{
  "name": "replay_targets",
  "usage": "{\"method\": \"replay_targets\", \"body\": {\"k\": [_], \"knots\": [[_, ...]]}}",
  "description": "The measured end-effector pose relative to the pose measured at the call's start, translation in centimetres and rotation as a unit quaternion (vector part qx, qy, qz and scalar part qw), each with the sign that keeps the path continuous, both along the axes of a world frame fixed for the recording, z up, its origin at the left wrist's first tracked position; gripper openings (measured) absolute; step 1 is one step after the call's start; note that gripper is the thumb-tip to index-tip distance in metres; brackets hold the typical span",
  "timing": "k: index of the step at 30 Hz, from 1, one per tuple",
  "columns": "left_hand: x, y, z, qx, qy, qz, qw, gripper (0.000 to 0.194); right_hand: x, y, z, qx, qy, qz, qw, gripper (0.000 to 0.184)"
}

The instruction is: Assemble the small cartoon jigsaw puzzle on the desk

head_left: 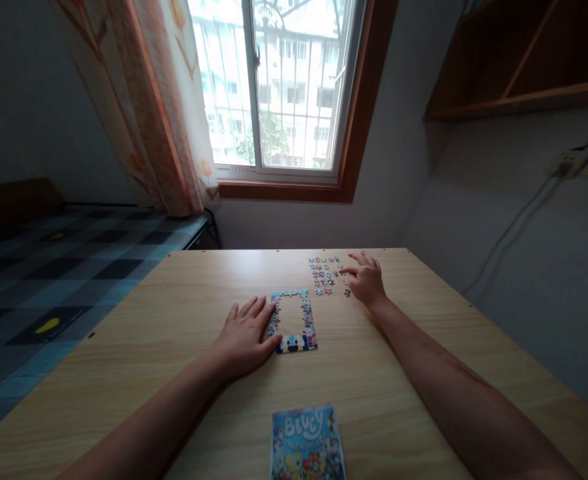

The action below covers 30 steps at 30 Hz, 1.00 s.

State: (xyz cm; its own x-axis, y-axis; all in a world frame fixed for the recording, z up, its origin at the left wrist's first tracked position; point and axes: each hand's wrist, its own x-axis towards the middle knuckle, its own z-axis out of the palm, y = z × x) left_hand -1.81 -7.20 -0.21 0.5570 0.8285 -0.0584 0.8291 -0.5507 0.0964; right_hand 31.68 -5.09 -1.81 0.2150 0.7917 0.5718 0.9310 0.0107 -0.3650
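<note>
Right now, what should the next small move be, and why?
Probably, the right hand should pick one of the loose pieces and bring it to the puzzle border: that hand is beside them, the border's middle shows bare tabletop, and the left hand rests at the border's left side.

Single head-worn camera, sited above the near side of the rectangular pale wood-grain table (199, 427), facing forward and tilted down. Coverage is wide: the blue rectangular printed box (308, 443) lies closest, cut by the lower edge; the bare left hand (247, 333) and bare right hand (367, 279) sit at mid-range; the white-framed glass window (294, 100) stands farthest, top centre.
</note>
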Motion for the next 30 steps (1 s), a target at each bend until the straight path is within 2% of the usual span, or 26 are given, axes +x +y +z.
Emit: {"method": "replay_targets", "body": {"k": [4,8,12,20,26,30], "knots": [[0.1,0.2,-0.2,0.011,-0.008,0.011,1.0,0.077,-0.1,0.2,-0.6,-0.081,-0.011,0.002,0.997,0.036],[0.2,0.6,-0.6,0.024,-0.028,0.034,0.999,0.072,-0.7,0.2,-0.7,-0.113,-0.024,0.016,0.993,0.038],[0.0,1.1,-1.3,0.043,-0.062,0.053,0.996,0.068,-1.0,0.0,-0.7,-0.118,-0.036,0.035,0.992,0.04],[-0.1,1.4,-1.9,0.074,-0.077,0.042,0.993,0.066,-1.2,-0.1,-0.9,-0.114,-0.051,0.059,0.99,0.035],[-0.2,1.3,-1.9,0.084,-0.081,0.037,0.993,0.065,-0.9,0.1,-1.1,-0.096,-0.037,0.044,0.994,0.026],[-0.2,1.2,-1.7,0.072,-0.072,0.038,0.994,0.066,-0.6,0.2,-1.2,-0.076,-0.024,0.021,0.997,0.029]]}}
